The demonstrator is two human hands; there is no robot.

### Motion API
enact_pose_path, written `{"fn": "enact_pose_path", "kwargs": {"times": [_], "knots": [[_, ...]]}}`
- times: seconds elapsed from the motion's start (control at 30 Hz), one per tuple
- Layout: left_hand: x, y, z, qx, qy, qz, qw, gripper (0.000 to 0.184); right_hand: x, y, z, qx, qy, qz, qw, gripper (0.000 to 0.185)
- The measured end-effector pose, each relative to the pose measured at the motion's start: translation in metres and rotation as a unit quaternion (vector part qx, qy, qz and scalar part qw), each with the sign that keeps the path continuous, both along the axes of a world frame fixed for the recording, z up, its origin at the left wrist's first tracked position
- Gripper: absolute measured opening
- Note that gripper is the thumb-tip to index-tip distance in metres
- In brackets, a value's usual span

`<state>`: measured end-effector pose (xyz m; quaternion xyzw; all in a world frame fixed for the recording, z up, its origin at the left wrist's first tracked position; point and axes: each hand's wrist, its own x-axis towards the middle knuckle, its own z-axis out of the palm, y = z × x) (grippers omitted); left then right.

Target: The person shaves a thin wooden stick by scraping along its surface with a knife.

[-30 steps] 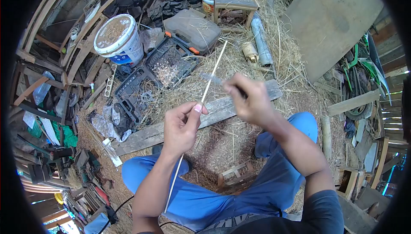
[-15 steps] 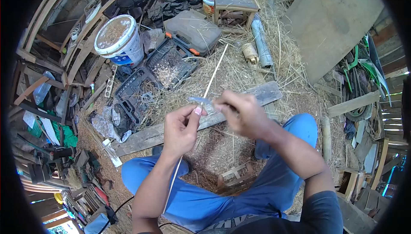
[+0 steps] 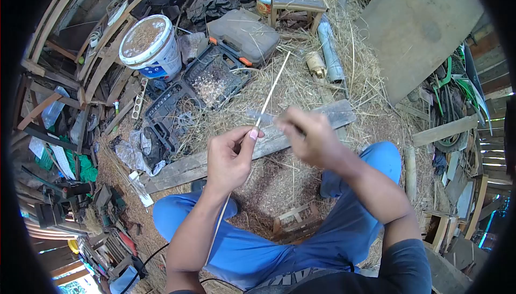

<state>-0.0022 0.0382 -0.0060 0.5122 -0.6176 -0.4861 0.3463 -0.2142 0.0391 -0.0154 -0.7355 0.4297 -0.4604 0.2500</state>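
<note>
- L hand point(image 3: 231, 157), ctr of frame: thumb + fingers pinched on strip point(image 3: 276, 81). Grip is approx mid-length, prob. to keep the free upper part steady.
- Strip: slants from upper ctr, thru L hand, down along L forearm point(image 3: 193, 235) to lower ctr. Forearm + lap point(image 3: 279, 256) prob. keep the tail out of the way.
- R hand point(image 3: 310, 139), right of ctr: fingers curled tight, seemingly on blade point(image 3: 258, 115); handle hidden, blurred.
- Blade lies across strip just above L thumb, prob. b/c strip flexes least near the pinch. Contact: can't tell.
- Plank point(image 3: 341, 115): on ground beyond knees, diag. under both hands in view; hands are off it, so no support from it, AFAICT.
- Open case point(image 3: 236, 81), upper left of ctr: holds shavings, maybe as a catch tray. Bucket point(image 3: 172, 60), upper left: filled w/ brown stuff, stands clear of both arms.
</note>
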Motion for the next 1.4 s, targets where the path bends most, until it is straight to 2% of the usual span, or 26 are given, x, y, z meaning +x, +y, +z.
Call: {"fn": "enact_pose_path", "kwargs": {"times": [0.03,0.1,0.17,0.23,0.3,0.37,0.4,0.43,0.5,0.53,0.57,0.63,0.67,0.7,0.77,0.8,0.83,0.93,1.0,1.07,1.1,1.17,1.2,1.3,1.33,1.4], "knots": [[0.000,0.002,0.003,0.011,-0.002,-0.001,1.000,0.020,-0.005,-0.003,0.008,0.004,-0.001,-0.001,1.000,0.004],[-0.002,0.003,0.003,0.017,0.003,0.000,1.000,0.019,-0.014,-0.010,0.031,0.148,0.004,-0.079,0.986,0.005],[-0.002,0.001,-0.005,-0.022,-0.011,0.019,1.000,0.019,-0.006,-0.004,0.014,0.135,0.002,-0.051,0.989,0.005],[-0.003,-0.002,-0.010,-0.029,-0.007,0.028,0.999,0.017,0.009,0.005,0.002,-0.005,0.010,0.030,0.999,0.004],[0.000,0.002,-0.008,-0.025,-0.010,0.033,0.999,0.016,-0.003,-0.001,0.006,0.010,0.013,0.020,1.000,0.004],[-0.002,0.004,0.003,0.000,-0.012,0.021,1.000,0.019,-0.017,-0.015,0.030,0.158,0.004,-0.081,0.984,0.006],[-0.003,0.004,0.002,-0.001,-0.007,0.022,1.000,0.019,-0.016,-0.014,0.023,0.178,0.006,-0.073,0.981,0.007],[-0.003,0.003,0.001,0.006,-0.009,0.025,1.000,0.019,-0.009,-0.007,0.015,0.176,0.010,-0.073,0.982,0.007],[-0.005,-0.002,-0.004,0.011,-0.016,0.025,0.999,0.019,0.010,0.006,0.003,0.000,-0.023,0.041,0.999,0.005],[-0.006,-0.002,-0.007,-0.016,-0.002,0.036,0.999,0.016,0.006,0.004,0.002,-0.011,-0.011,0.041,0.999,0.005],[-0.005,0.000,-0.010,-0.040,0.011,0.047,0.998,0.014,0.000,0.000,0.003,-0.006,-0.016,0.037,0.999,0.005],[-0.004,0.004,-0.005,-0.038,0.004,0.039,0.998,0.014,-0.016,-0.014,0.016,0.116,-0.016,-0.078,0.990,0.005],[-0.005,0.004,-0.002,-0.042,-0.001,0.031,0.999,0.014,-0.022,-0.019,0.026,0.138,-0.012,-0.110,0.984,0.005],[-0.006,0.004,-0.004,-0.043,0.003,0.031,0.999,0.014,-0.021,-0.017,0.022,0.136,-0.009,-0.110,0.984,0.005],[-0.004,0.003,-0.009,-0.033,0.006,0.048,0.998,0.013,-0.009,-0.006,0.008,0.058,-0.013,-0.019,0.998,0.004],[-0.005,0.001,-0.008,-0.036,0.005,0.047,0.998,0.013,-0.004,0.000,0.012,0.065,0.000,0.004,0.998,0.004],[-0.005,0.000,-0.008,-0.052,0.006,0.044,0.998,0.013,-0.006,-0.004,0.012,0.066,-0.004,0.003,0.998,0.004],[-0.002,0.006,-0.008,-0.067,-0.003,0.033,0.997,0.012,-0.021,-0.018,0.026,0.108,-0.009,-0.111,0.988,0.003],[-0.005,0.007,-0.006,-0.080,-0.002,0.031,0.996,0.012,-0.018,-0.015,0.011,0.085,-0.012,-0.075,0.993,0.003],[-0.001,0.006,-0.002,-0.012,-0.029,0.024,0.999,0.017,-0.006,-0.007,0.006,0.018,-0.031,-0.012,0.999,0.003],[-0.001,0.005,0.000,-0.014,-0.032,0.023,0.999,0.017,-0.008,-0.011,0.005,0.016,-0.034,-0.013,0.999,0.003],[-0.001,0.008,0.002,-0.024,-0.042,0.009,0.999,0.016,-0.021,-0.019,0.000,0.050,-0.030,-0.085,0.995,0.002],[0.000,0.010,0.001,-0.022,-0.041,0.008,0.999,0.016,-0.027,-0.026,0.014,0.135,-0.033,-0.134,0.981,0.003],[-0.003,0.011,0.003,-0.034,-0.037,0.009,0.999,0.016,-0.021,-0.017,0.013,0.076,-0.034,-0.099,0.992,0.004],[-0.003,0.011,0.004,-0.023,-0.027,0.014,0.999,0.016,-0.017,-0.008,0.011,0.085,-0.031,-0.042,0.995,0.004],[-0.001,0.009,0.005,-0.009,-0.022,0.018,1.000,0.016,-0.019,-0.015,0.004,0.061,-0.029,-0.064,0.996,0.004]]}}
